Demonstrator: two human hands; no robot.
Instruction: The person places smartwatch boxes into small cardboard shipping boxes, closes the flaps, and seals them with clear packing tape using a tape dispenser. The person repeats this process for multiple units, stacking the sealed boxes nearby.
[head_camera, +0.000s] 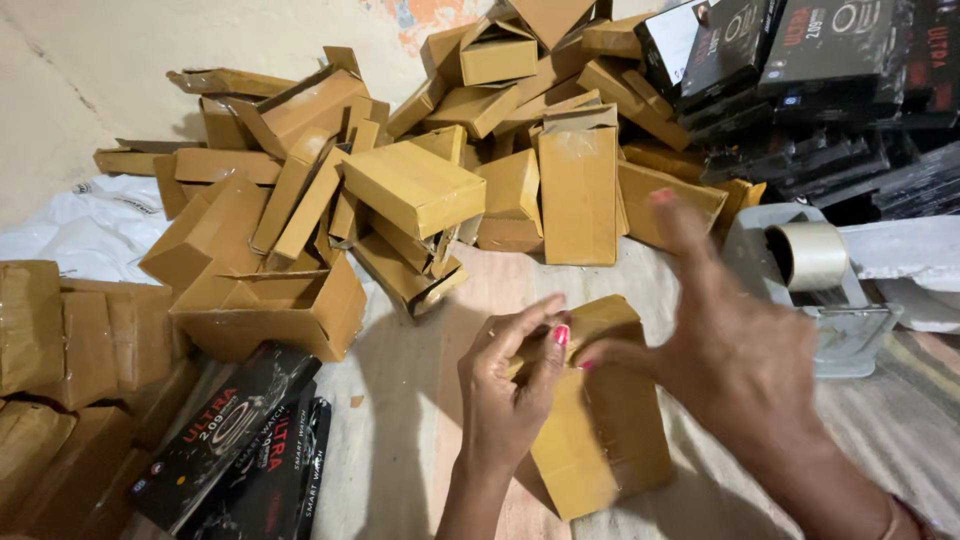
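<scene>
Two hands of mine meet over one small brown box (600, 430) that lies flat on the striped cloth (420, 400) just in front of me. My left hand (505, 400) grips the box's upper left edge, its fingers (545, 345) curled over the top with the thumb tucked beneath, so they are closed on the cardboard. My right hand (735, 350) hovers above the box's upper right corner; its thumb reaches down to the top edge beside my left fingertips, while the other fingers spread wide and lift upward, holding nothing. The box's surface looks glossy, as though wrapped in clear tape. Beyond the box, well apart from my hands, a heap of like brown boxes (420, 170) sprawls across the middle of the floor, some with open flaps. To the right, near my raised fingers, a tape dispenser (830, 290) sits with its roll of clear tape facing me. Behind it, black cartons (800, 60) are stacked in the far right corner. At lower left lie more black cartons (240, 440), and beside them, against the left edge, stands a stack of taped brown parcels (60, 370). A white plastic sheet (90, 230) shows behind that stack.
</scene>
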